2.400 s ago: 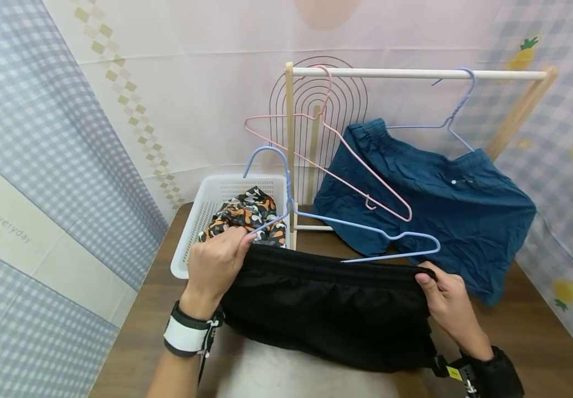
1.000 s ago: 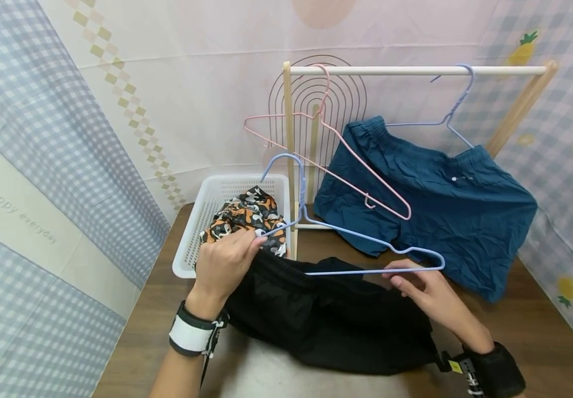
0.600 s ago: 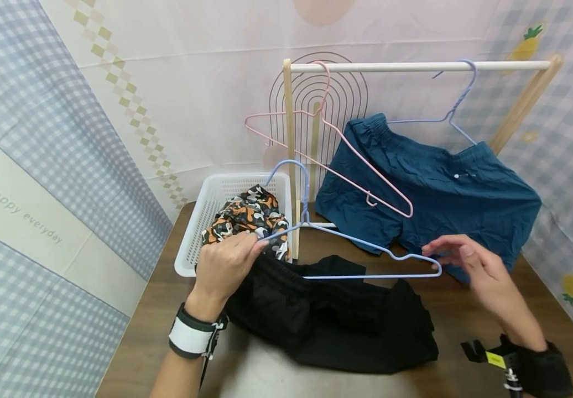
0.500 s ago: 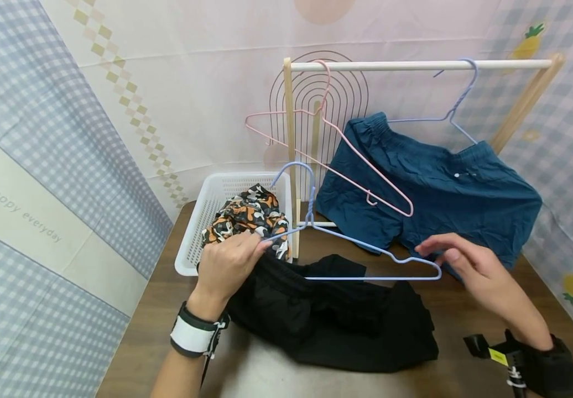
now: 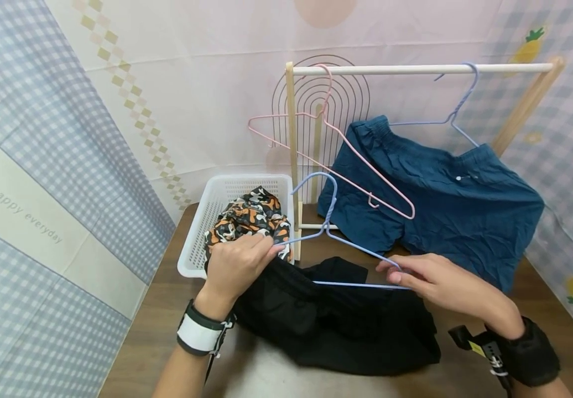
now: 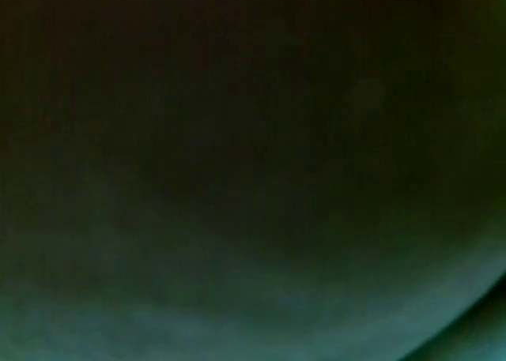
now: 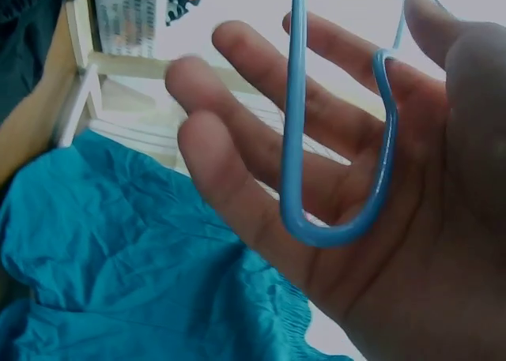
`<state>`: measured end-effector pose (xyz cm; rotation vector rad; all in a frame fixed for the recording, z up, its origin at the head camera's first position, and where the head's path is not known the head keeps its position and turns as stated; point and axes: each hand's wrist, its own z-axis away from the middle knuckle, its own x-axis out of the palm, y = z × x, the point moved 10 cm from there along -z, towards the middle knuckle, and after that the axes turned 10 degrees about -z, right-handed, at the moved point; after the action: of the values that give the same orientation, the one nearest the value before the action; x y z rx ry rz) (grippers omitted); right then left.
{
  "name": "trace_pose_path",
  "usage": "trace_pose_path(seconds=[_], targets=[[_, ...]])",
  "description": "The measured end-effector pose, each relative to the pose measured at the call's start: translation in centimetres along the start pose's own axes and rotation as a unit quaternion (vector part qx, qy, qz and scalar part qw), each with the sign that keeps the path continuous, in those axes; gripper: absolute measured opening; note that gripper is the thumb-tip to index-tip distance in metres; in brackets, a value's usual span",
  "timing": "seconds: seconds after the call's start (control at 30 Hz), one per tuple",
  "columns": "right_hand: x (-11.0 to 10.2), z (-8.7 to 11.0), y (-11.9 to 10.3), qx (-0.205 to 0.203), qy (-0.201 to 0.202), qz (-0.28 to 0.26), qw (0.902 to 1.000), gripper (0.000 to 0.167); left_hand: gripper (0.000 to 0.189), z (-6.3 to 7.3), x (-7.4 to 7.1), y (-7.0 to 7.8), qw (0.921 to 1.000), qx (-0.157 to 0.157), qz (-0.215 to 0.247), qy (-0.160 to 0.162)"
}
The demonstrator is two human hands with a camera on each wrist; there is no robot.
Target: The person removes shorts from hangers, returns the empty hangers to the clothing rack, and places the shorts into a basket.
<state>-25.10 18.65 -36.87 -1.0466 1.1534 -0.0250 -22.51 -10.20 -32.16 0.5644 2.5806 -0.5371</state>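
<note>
My left hand (image 5: 244, 262) grips the waistband corner of the black shorts (image 5: 346, 337) together with one end of a blue wire clothes hanger (image 5: 361, 249). That hanger end runs inside the waistband, hidden by hand and cloth. The right half of the shorts sags, its waistband loose below the hanger. At the hanger's other end is my right hand (image 5: 436, 279). In the right wrist view, its fingers (image 7: 229, 156) are spread and only slightly bent behind the hanger's rounded end (image 7: 328, 227), which lies across the palm. The left wrist view is dark and blurred.
Behind stands a wooden rack with a white rail (image 5: 396, 69). From it hang an empty pink hanger (image 5: 361, 160) and a blue hanger (image 5: 458, 108) with teal shorts (image 5: 446, 199). A white basket (image 5: 194, 243) at the left holds a camouflage-patterned garment (image 5: 251, 215).
My right hand has let go of the waistband, swung right past the hanger's end, then come back left around it. The hanger has shifted right and down; the shorts' right side has dropped.
</note>
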Motion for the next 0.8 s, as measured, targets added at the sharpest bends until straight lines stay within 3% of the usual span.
trace_pose_path(seconds=[0.1, 0.2, 0.43, 0.7, 0.8], targets=[[0.7, -0.3, 0.4, -0.002, -0.021, -0.054, 0.9983, 0.028, 0.052, 0.0, 0.1, 0.0, 1.0, -0.002, 0.001, -0.002], [0.8, -0.4, 0.4, -0.027, -0.005, -0.087, 0.9959, 0.025, 0.053, 0.0, 0.3, -0.1, 0.9999, -0.006, 0.002, -0.015], [0.2, 0.2, -0.3, -0.096, 0.078, -0.05, 0.9911, 0.03, 0.053, 0.0, 0.8, -0.4, 0.999, -0.018, 0.006, -0.041], [-0.6, 1.0, -0.7, -0.129, 0.138, -0.015, 0.9818, 0.035, 0.063, -0.4, 0.4, -1.1, 0.9976, -0.058, 0.032, -0.019], [-0.9, 1.3, -0.5, -0.131, 0.148, -0.014, 0.9802, 0.036, 0.067, -0.4, 0.3, -1.2, 0.9974, -0.066, 0.017, -0.021]])
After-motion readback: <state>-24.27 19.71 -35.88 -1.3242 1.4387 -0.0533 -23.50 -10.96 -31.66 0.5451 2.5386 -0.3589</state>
